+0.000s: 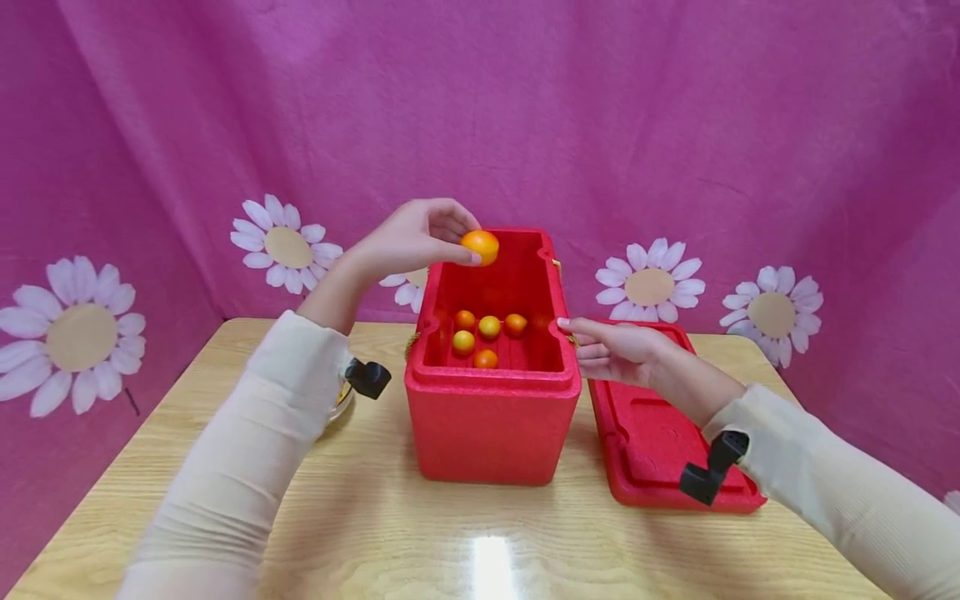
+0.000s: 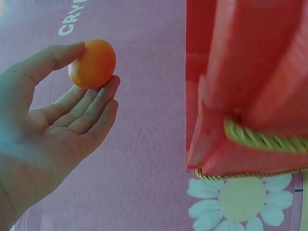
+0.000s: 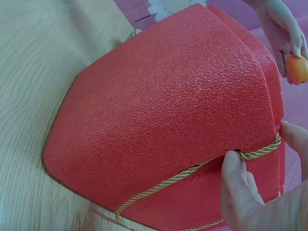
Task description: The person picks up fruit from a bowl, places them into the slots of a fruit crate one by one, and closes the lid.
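Note:
A smooth, round orange fruit [image 1: 480,247] is pinched between the thumb and fingertips of my left hand [image 1: 420,233], above the far left part of the red foam box [image 1: 491,433]. The box stands uncovered, with several orange and yellow fruits [image 1: 489,327] on its floor. My right hand [image 1: 622,350] holds the box's right edge: its thumb lies at the rim and its fingers are against the outer wall. In the right wrist view, a fingertip rests by the gold twisted rope [image 3: 178,178] where it meets the wall.
The red lid [image 1: 667,433] lies on the wooden table [image 1: 360,517] to the right of the box, under my right forearm. A pale rounded container [image 1: 342,407] is mostly hidden behind my left sleeve. A pink curtain with daisies [image 1: 465,108] hangs behind the table.

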### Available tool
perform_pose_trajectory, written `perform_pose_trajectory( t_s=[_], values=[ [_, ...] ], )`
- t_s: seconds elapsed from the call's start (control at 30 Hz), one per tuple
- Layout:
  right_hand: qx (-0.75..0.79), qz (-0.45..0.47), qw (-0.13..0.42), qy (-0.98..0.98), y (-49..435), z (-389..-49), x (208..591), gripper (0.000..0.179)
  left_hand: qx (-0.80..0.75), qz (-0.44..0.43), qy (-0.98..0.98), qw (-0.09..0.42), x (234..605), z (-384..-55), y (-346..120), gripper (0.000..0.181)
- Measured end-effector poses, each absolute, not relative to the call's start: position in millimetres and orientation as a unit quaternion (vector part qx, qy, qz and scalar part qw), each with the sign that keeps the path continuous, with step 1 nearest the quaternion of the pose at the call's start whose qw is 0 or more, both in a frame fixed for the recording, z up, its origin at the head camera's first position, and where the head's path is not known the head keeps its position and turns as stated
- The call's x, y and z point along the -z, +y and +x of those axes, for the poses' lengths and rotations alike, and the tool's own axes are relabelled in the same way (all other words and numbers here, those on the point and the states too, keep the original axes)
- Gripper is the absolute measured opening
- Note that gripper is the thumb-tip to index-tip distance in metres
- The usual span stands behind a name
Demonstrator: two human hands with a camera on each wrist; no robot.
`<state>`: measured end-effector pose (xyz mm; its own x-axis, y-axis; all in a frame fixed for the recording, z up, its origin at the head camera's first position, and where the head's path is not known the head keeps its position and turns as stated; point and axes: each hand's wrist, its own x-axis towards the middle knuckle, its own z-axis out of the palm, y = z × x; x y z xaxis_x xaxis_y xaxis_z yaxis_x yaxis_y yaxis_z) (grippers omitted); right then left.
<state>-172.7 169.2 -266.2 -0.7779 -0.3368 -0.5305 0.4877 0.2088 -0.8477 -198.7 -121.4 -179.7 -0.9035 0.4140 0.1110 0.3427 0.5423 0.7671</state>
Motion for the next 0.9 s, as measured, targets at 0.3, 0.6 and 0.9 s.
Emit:
perform_pose_trajectory(
  t_s=[0.3,0.6,0.9],
  values=[
    [0.636,0.038,0.338,0.692,171,-173,266,0.026,-0.443,0.217,0.868,0.057,178,-207,-100,0.034],
    [0.635,0.044,0.335,0.695,170,-173,267,0.035,-0.444,0.221,0.866,0.059,177,-218,-83,0.031],
    [0.627,0.051,0.329,0.704,170,-173,267,0.049,-0.451,0.216,0.863,0.072,182,-237,-70,0.031]
  ],
)
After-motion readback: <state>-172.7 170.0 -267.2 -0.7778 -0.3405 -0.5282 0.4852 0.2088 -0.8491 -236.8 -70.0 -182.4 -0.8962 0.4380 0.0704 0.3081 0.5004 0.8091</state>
